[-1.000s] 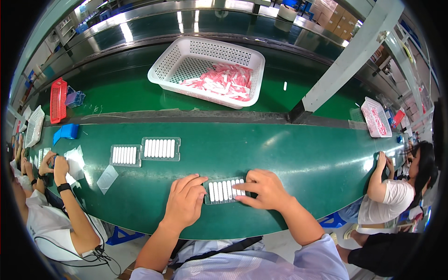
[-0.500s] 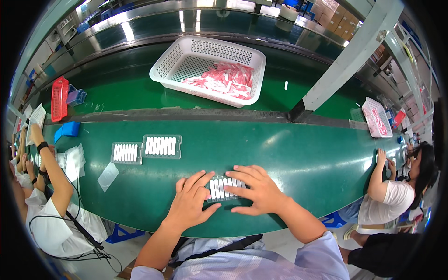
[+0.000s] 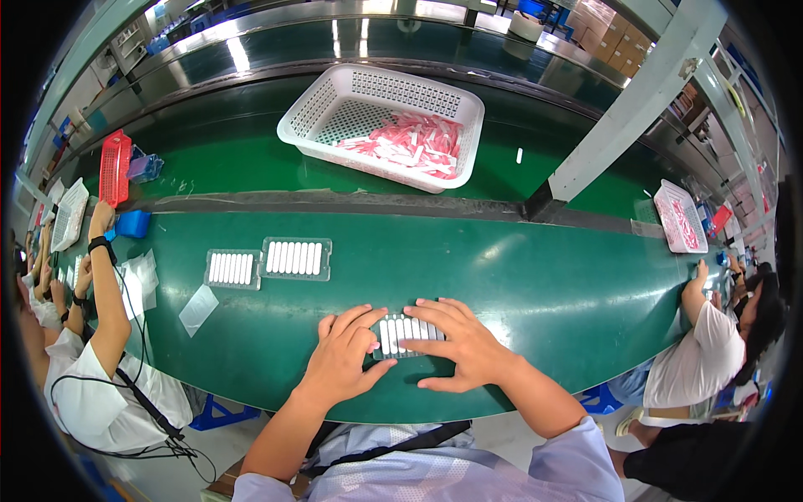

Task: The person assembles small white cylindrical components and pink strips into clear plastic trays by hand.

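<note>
A clear plastic tray (image 3: 401,352) holding a row of slim white sticks (image 3: 395,335) lies on the green table in front of me. At the tray's left end is my left hand (image 3: 341,353), its fingers apart and bent, touching the edge. My right hand (image 3: 464,343) is spread over the right part, fingertips resting on the sticks and hiding some of them. Farther left on the table lie two similar filled trays, a nearer tray (image 3: 233,285) and a farther tray (image 3: 295,277), side by side.
Beyond a dark ledge (image 3: 335,202) stands a white basket (image 3: 376,171) of pink and white pieces. A clear film sheet (image 3: 198,310) lies left. A slanted post (image 3: 619,117) rises at right. Co-workers sit on both sides; the left one's hand (image 3: 101,219) is by a red basket (image 3: 115,167).
My hands stay at the tray with little movement. The left co-worker's hand has moved from the white basket toward the red one. The whole view has shifted slightly.
</note>
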`<state>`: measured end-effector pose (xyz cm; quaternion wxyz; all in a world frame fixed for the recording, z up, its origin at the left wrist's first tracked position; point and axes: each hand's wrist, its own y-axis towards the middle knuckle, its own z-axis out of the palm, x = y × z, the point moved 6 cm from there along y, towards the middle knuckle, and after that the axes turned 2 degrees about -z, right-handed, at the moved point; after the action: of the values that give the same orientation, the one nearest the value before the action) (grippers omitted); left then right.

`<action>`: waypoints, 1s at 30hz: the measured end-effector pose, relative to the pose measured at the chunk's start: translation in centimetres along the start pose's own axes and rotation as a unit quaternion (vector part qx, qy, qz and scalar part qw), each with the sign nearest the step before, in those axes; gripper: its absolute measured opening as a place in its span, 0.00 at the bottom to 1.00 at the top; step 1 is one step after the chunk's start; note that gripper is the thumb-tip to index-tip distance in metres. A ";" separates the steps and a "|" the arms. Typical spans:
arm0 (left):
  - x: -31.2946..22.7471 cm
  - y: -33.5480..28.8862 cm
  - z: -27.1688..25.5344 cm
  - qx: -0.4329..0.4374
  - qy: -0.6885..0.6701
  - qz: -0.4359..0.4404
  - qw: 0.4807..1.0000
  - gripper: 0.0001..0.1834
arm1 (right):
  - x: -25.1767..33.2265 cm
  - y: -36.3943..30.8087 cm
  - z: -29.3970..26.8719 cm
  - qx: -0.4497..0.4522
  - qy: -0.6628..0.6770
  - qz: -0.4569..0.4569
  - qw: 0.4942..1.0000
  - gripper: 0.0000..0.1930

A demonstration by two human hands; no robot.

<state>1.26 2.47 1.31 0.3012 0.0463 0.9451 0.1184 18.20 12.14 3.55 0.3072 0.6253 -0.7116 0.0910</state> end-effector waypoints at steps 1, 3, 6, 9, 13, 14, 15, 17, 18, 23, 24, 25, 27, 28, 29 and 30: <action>-0.1 0.1 0.0 0.000 0.000 0.001 1.000 0.25 | -0.1 0.0 0.1 0.000 -0.001 0.001 1.000 0.30; -0.1 0.1 -0.2 -0.009 -0.013 -0.004 1.000 0.26 | -1.0 -0.2 0.3 -0.026 -0.038 0.049 0.998 0.36; 0.4 -0.1 -0.1 -0.016 -0.022 0.002 1.000 0.27 | -1.5 -0.4 0.2 -0.017 -0.066 0.061 0.996 0.38; 0.8 0.0 -0.3 -0.048 -0.059 -0.016 0.997 0.27 | -1.8 -0.6 0.2 -0.022 -0.071 0.074 0.994 0.37; 0.7 0.1 -0.9 -0.071 -0.076 -0.018 0.994 0.27 | -1.9 -0.5 -0.3 -0.041 -0.081 0.082 0.993 0.37; 0.6 0.1 -1.1 -0.077 -0.080 -0.009 0.994 0.26 | -2.1 -0.5 -0.7 -0.052 -0.074 0.106 0.990 0.37; 0.5 0.0 -1.2 -0.084 -0.083 -0.002 0.993 0.26 | -2.4 -0.5 -1.2 -0.062 -0.068 0.129 0.987 0.36; 0.8 -0.2 -1.2 -0.090 -0.098 -0.002 0.991 0.26 | -2.8 0.0 -1.6 -0.070 -0.092 0.133 0.984 0.36; 1.0 -0.3 -1.1 -0.091 -0.114 0.000 0.989 0.25 | -3.1 0.2 -1.9 -0.080 -0.116 0.142 0.980 0.36; 1.2 -0.5 -1.5 -0.130 -0.120 0.005 0.984 0.24 | -4.9 2.9 -2.3 -0.050 -0.076 0.141 0.986 0.42; 1.2 -0.4 -1.5 -0.133 -0.120 0.003 0.984 0.23 | -5.2 3.6 -2.1 -0.049 -0.077 0.140 0.986 0.42; 1.2 -0.4 -1.5 -0.135 -0.120 0.002 0.984 0.23 | -5.5 4.4 -1.7 -0.047 -0.069 0.134 0.987 0.42; 1.3 -0.4 -1.5 -0.134 -0.119 0.003 0.984 0.23 | -5.6 6.2 -0.8 -0.040 -0.076 0.121 0.989 0.40; 1.3 -0.4 -1.5 -0.134 -0.120 0.004 0.984 0.23 | -5.7 7.0 -0.3 -0.040 -0.077 0.122 0.989 0.40; 1.3 -0.4 -1.5 -0.134 -0.120 0.007 0.984 0.23 | -5.7 7.7 0.2 -0.046 -0.073 0.108 0.990 0.40; 1.3 -0.4 -1.6 -0.135 -0.119 0.010 0.984 0.23 | -5.7 8.6 0.7 -0.051 -0.068 0.092 0.992 0.39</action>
<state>-0.73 1.96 1.76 0.4137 0.0282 0.8774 0.2412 9.97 18.25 2.02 0.2797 0.5452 -0.7893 0.0392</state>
